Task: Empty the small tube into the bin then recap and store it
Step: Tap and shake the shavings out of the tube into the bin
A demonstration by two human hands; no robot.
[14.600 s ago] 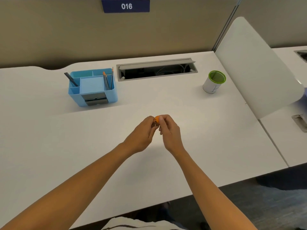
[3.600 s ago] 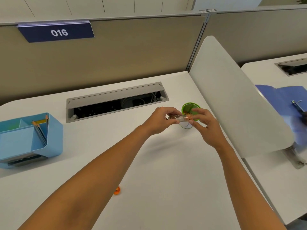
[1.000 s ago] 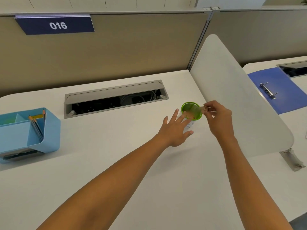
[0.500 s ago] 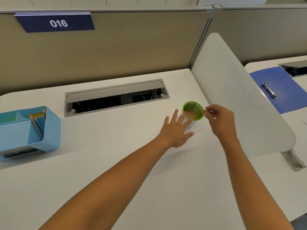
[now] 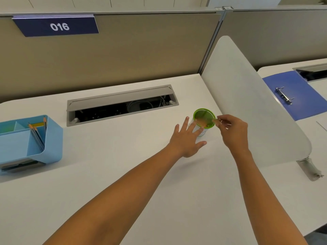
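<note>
A small white bin with a green rim (image 5: 199, 111) stands on the white desk (image 5: 123, 156) near the divider. My right hand (image 5: 233, 131) pinches a small clear tube (image 5: 208, 121), tipped over the bin's mouth; the tube is blurred and an orange smear shows inside the rim. My left hand (image 5: 187, 138) rests with fingers spread against the bin's near left side, holding nothing. The tube's cap is not in view.
A blue desk organiser (image 5: 30, 140) with pencils sits at the far left. A grey cable hatch (image 5: 122, 103) lies open behind the hands. A white divider panel (image 5: 251, 103) rises right of the bin; beyond it lies a blue ring binder (image 5: 290, 96).
Over the last second my hands have barely moved: the right hand keeps the tube tipped over the bin while the left stays spread against it. Earlier both hands held the tube.
</note>
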